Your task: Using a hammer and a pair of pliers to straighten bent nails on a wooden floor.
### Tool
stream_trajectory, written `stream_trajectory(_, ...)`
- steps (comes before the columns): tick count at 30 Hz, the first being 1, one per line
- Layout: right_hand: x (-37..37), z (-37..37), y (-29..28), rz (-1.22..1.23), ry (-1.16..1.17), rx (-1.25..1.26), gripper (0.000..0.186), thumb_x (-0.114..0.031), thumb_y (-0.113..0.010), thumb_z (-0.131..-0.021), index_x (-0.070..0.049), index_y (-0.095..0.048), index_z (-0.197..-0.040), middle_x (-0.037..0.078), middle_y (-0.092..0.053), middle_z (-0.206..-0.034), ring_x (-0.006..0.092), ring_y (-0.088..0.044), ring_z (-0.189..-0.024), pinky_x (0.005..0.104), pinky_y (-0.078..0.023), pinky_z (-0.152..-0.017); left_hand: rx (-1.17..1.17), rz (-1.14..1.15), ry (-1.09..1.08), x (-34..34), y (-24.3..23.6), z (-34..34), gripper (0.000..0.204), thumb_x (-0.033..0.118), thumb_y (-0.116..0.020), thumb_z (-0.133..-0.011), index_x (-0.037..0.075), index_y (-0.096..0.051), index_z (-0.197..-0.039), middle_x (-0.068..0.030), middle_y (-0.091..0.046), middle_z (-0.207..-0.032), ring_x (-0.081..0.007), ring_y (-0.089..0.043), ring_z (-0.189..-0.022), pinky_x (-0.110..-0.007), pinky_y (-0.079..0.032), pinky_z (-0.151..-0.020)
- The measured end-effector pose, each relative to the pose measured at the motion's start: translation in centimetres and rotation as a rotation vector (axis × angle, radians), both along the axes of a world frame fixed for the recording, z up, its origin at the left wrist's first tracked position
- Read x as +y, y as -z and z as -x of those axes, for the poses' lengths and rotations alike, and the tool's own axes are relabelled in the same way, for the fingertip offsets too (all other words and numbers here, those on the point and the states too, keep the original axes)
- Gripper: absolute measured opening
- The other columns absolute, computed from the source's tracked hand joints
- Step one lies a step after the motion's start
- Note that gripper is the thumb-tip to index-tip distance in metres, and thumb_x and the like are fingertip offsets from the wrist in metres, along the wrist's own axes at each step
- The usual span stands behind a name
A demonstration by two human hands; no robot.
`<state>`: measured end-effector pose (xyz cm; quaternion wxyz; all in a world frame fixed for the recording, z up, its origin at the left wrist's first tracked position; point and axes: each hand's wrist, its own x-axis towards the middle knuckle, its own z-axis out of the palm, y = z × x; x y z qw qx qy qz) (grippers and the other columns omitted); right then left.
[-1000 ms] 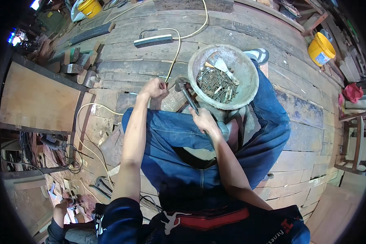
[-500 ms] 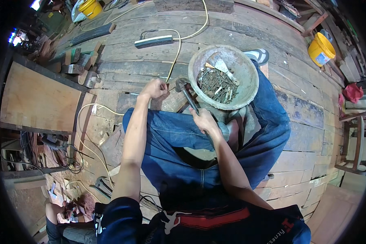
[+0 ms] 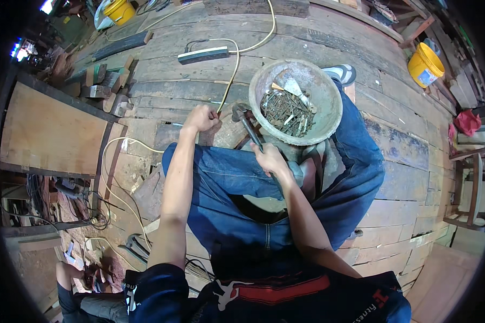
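My right hand is wrapped round the handle of a hammer, whose dark head lies low over a piece of wood between my legs. To the left of the hammer head, my left hand is closed in a pinch just above the floorboards. Whatever sits between its fingertips is too small to make out. Ahead and to the right of the hammer stands a wide, worn grey bowl. Inside it lie many rusty nails and a pale scraper-like tool.
A power strip with a yellow cable lies ahead on the planks. Wood offcuts and a wooden panel are at left. Yellow buckets stand farther off. Another person's leg shows at lower left.
My left hand has shifted very slightly left and turned a little, its fingers still closed. My right hand and the hammer have barely moved. The other person's leg at lower left has shifted slightly.
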<state>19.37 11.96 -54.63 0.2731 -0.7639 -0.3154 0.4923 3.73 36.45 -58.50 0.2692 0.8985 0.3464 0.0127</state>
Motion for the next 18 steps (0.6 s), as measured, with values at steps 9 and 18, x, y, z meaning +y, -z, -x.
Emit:
stream_trajectory(9,0.01,-0.01,0.21,-0.033,0.001,0.018,0.059,-0.041,-0.047,-0.098,0.003,-0.048,-0.058,0.01,-0.047,-0.042,0.0237,-0.052,-0.033,0.0382,-0.041,-0.032,0.025,-0.003,-0.007,0.08,0.07,0.34,0.016,0.015,-0.07,-0.071,0.007,-0.073,-0.085,-0.0152,-0.071,-0.083,-0.0304,-0.07,-0.08,-0.039,-0.055,-0.073)
stream_trajectory(18,-0.08,0.0,0.13,-0.035,0.001,0.017,0.057,-0.04,-0.047,-0.098,0.003,-0.048,-0.059,0.009,-0.047,-0.042,0.0224,-0.052,-0.033,0.0376,-0.041,-0.033,0.037,0.012,-0.004,-0.35,-0.33,0.15,0.015,0.014,-0.07,-0.07,0.008,-0.074,-0.083,-0.0136,-0.071,-0.083,-0.0294,-0.07,-0.08,-0.039,-0.055,-0.073)
